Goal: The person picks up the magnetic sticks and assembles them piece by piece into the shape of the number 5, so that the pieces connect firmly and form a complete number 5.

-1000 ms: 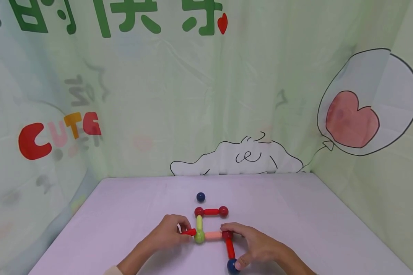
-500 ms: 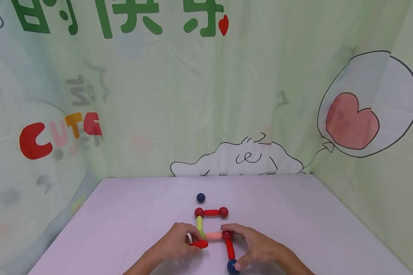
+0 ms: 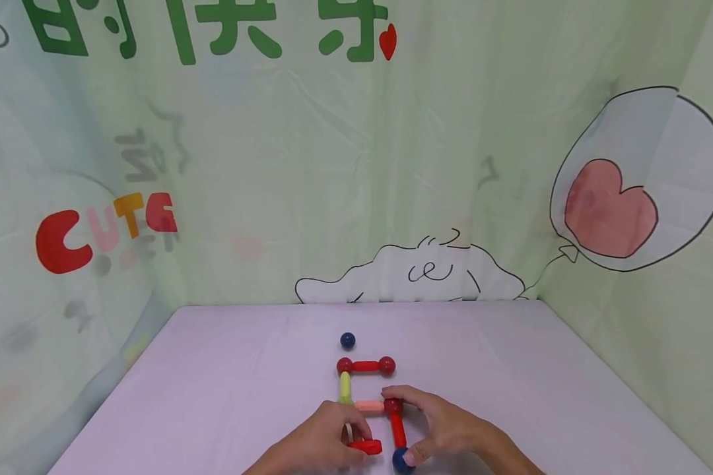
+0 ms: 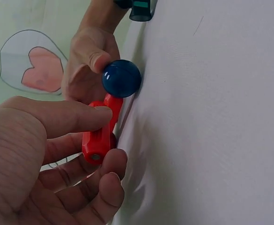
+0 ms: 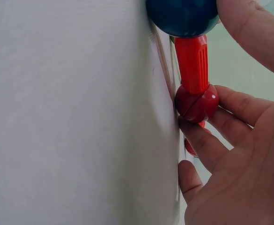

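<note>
My left hand (image 3: pixel 329 439) pinches a red magnetic rod (image 4: pixel 95 136) between thumb and fingers, just left of the blue ball (image 3: pixel 401 458). Spanning the piece on the right, my right hand (image 3: pixel 448 425) has its thumb against that ball and its fingers at a dark red ball (image 5: pixel 196 103). A second red rod (image 3: pixel 397 429) joins these two balls. From the dark red ball a pink rod (image 3: pixel 368 406) runs left toward a green ball (image 3: pixel 346 400), mostly hidden by my left hand. A yellow-green rod (image 3: pixel 345 384) leads away from it to another red ball (image 3: pixel 344 365).
At the far end of the figure, a red rod (image 3: pixel 366 365) ends in a red ball (image 3: pixel 387 365). A loose dark blue ball (image 3: pixel 347 340) lies beyond. The table (image 3: pixel 243 343) has a pale lilac cover, and a printed curtain (image 3: pixel 333 165) hangs behind it.
My left hand has moved nearer and to the right with the red rod, from beside the green ball to near the blue ball. My right hand stays in place.
</note>
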The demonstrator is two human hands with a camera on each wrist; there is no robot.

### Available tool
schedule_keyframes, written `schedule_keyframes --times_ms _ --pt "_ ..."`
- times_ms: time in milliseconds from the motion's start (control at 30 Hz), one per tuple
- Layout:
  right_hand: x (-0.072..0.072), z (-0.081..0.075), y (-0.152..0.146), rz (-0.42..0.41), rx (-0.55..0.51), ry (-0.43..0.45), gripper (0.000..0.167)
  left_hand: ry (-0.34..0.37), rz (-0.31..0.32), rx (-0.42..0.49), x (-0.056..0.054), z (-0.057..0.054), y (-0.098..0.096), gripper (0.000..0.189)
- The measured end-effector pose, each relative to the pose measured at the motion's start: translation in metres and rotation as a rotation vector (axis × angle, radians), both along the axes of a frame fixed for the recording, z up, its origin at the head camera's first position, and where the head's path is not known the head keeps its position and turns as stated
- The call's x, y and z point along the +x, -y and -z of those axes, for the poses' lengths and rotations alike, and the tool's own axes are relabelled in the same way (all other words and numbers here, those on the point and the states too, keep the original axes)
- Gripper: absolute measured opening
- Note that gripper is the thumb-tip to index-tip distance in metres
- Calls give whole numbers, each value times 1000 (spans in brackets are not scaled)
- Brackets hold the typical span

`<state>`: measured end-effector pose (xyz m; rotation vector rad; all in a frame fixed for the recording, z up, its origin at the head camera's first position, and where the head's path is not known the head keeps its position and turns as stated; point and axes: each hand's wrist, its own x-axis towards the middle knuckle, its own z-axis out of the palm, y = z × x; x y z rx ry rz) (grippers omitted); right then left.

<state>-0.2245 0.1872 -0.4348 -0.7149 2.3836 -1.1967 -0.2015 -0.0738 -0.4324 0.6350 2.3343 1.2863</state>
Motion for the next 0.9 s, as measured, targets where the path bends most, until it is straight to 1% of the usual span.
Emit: schedule_keyframes --times_ms 33,133,267,367,467,600,733,900 --pt "0 0 0 1 0 -2 86 1 8 10 1 1 -1 14" --pt "1 0 0 6 0 -4 86 31 4 24 4 1 -4 13" --pt "2 -1 0 11 7 -6 85 57 -16 13 6 0 -8 13" --pt "2 -3 0 9 11 -7 85 64 -24 12 7 1 -10 13" --pt "2 -2 -1 6 11 -10 84 75 -13 39 8 2 -11 13" --pt "1 0 -1 6 8 -11 84 74 10 64 9 4 -12 14" --pt "1 2 -1 16 10 -2 84 73 14 54 9 5 -11 16" --pt "2 0 -1 20 14 -7 85 56 35 51 8 4 -10 15"
